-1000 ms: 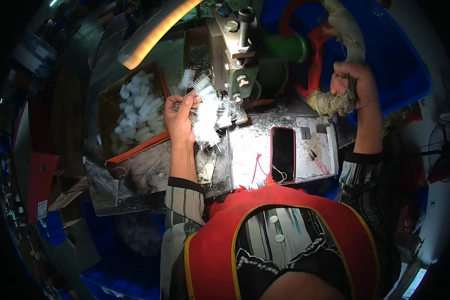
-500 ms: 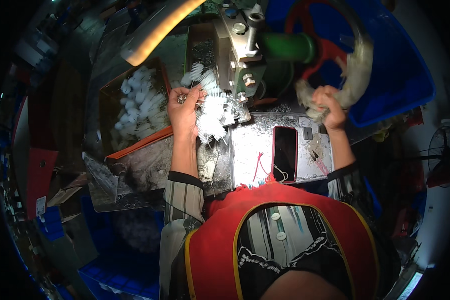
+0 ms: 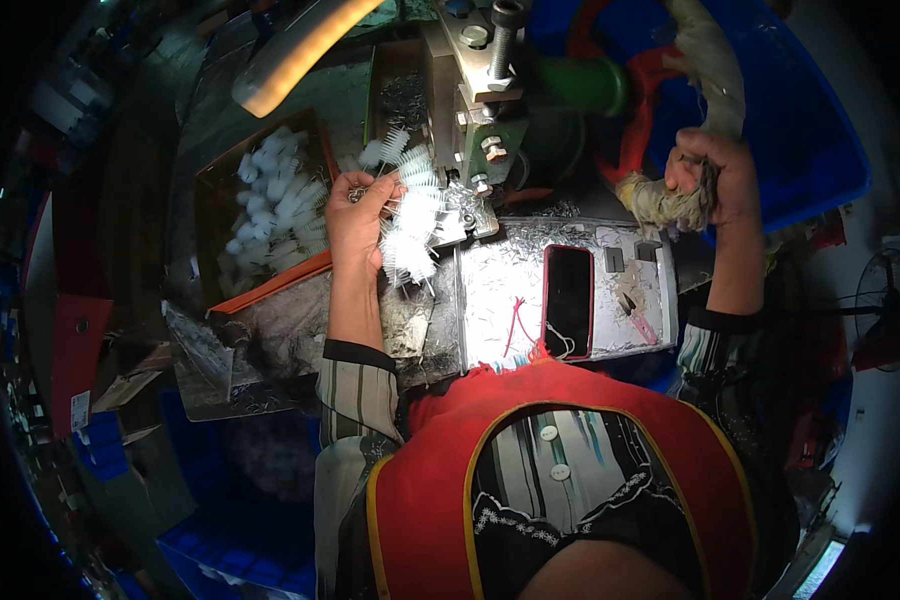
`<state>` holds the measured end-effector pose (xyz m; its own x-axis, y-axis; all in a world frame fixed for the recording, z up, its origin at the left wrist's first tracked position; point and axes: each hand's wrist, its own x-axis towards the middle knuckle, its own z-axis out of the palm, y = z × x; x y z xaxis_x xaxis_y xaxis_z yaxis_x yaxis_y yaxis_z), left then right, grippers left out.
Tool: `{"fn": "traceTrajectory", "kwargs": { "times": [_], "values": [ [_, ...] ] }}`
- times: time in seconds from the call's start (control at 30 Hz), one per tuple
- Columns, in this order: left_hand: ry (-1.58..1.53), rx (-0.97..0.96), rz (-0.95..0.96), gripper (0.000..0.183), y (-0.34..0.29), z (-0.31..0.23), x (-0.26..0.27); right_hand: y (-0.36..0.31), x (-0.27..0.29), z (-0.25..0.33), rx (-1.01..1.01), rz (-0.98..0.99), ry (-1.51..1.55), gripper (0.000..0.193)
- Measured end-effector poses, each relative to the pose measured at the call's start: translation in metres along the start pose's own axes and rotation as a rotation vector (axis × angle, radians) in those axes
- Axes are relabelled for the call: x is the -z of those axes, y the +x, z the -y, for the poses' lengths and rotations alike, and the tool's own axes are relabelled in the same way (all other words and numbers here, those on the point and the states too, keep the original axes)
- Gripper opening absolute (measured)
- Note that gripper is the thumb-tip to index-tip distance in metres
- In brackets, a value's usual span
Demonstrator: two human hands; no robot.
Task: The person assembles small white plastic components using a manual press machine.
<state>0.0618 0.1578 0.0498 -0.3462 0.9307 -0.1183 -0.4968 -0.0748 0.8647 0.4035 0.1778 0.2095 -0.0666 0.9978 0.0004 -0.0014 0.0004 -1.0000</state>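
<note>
My left hand (image 3: 358,215) holds a bunch of white bristle brushes (image 3: 410,222) against the front of a metal press machine (image 3: 478,95). Their bristles fan out toward the machine's small metal plate. My right hand (image 3: 708,178) is closed on the cloth-wrapped rim of a red hand wheel (image 3: 660,95) at the machine's right side. A green shaft (image 3: 570,85) joins the wheel to the machine.
An orange-edged box (image 3: 270,200) of white brushes sits left of my left hand. A dark phone (image 3: 568,300) lies on the metal work plate (image 3: 500,290), strewn with metal bits. A blue crate (image 3: 790,120) stands behind the wheel. A pale pipe (image 3: 300,50) crosses the top.
My right hand has turned the wheel, moving from lower on the rim up and to the right. My left hand has kept the brushes at the machine, shifting slightly.
</note>
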Motion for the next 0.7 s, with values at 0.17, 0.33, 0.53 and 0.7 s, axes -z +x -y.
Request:
{"fn": "traceTrajectory", "kwargs": {
  "times": [0.17,0.33,0.53,0.7],
  "values": [
    [-0.113,-0.024,0.032,0.021,0.001,0.003,-0.002,0.008,0.003,0.013,0.002,0.103,0.020,0.027],
    [-0.033,0.012,0.024,0.022,0.000,-0.003,-0.007,0.008,0.001,0.012,0.010,0.094,0.038,0.027],
    [0.040,0.023,0.002,0.021,0.002,-0.005,-0.009,0.008,0.003,0.007,0.031,0.083,0.033,0.025],
    [0.051,0.019,0.004,0.021,0.001,-0.006,-0.011,0.001,-0.002,-0.002,0.033,0.014,0.043,0.024]
  ]
}}
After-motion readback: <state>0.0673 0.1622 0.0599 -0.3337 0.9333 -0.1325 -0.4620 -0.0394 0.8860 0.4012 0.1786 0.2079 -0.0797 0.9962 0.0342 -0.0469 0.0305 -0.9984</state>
